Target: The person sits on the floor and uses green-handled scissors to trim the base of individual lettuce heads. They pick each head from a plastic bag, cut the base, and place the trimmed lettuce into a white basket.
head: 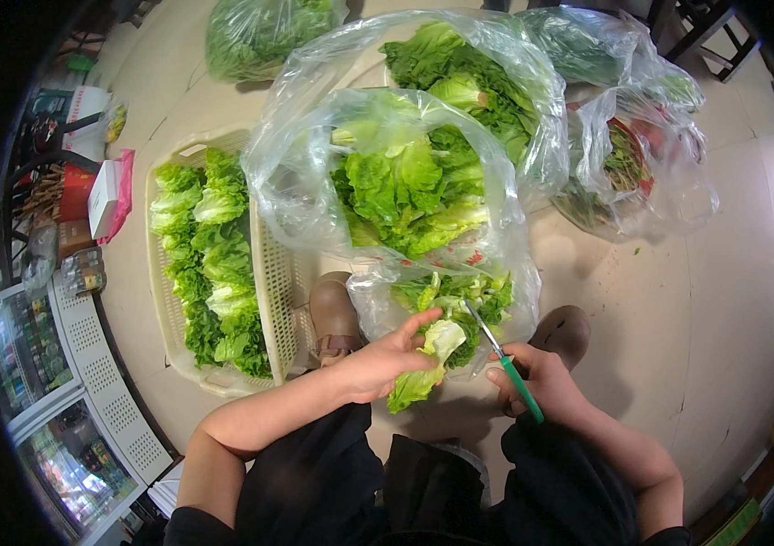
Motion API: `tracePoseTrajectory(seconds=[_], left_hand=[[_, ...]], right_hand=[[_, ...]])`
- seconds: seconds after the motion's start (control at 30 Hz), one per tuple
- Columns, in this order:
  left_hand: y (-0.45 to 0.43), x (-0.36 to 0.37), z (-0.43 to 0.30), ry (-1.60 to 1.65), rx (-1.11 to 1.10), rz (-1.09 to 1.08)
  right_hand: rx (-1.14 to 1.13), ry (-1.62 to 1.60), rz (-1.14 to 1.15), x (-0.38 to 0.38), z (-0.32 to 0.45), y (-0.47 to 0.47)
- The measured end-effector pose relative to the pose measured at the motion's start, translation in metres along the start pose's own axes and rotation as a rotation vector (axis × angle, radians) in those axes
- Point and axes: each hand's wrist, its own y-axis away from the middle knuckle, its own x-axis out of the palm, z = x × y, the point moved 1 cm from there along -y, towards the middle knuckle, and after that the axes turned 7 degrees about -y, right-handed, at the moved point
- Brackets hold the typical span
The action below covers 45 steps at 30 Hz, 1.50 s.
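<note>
My left hand (387, 362) holds a lettuce leaf (421, 385) with a pale base, its index finger stretched out. In my right hand (544, 382) is a green-handled pair of scissors (496, 348), its metal blades pointing up and left over a plastic bag of leaf pieces and trimmings (493, 297). How far apart the blades are cannot be told. Just beyond, an open clear plastic bag holds green lettuce (397, 184). Behind that, darker lettuce heads (496, 109) lie in another clear bag.
At the left stands a cream plastic basket (278, 300) with lettuce in rows. A tied bag of greens (267, 41) lies at the back. Bags of vegetables (632, 164) sit at the right. My shoes (564, 334) flank the trimmings bag. A glass-doored cabinet (73, 409) stands far left.
</note>
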Motion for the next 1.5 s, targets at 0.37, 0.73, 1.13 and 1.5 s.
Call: tracePoseTrajectory(seconds=[0.37,0.73,1.13,1.5], left_hand=[[0.005,-0.012,-0.004,0.599,0.175,0.352],[0.021,-0.028,-0.005,0.535,0.147,0.249],[0.034,-0.038,-0.009,0.32,0.182,0.009],[0.151,-0.212,0.061,0.609,0.633,-1.351]], right_hand=[[0.015,-0.225,0.369,0.01,0.006,0.005],[0.115,-0.401,0.167,0.008,0.001,0.006],[0.112,-0.293,0.023,0.01,0.001,-0.008],[0.079,-0.17,0.038,0.012,0.003,-0.009]])
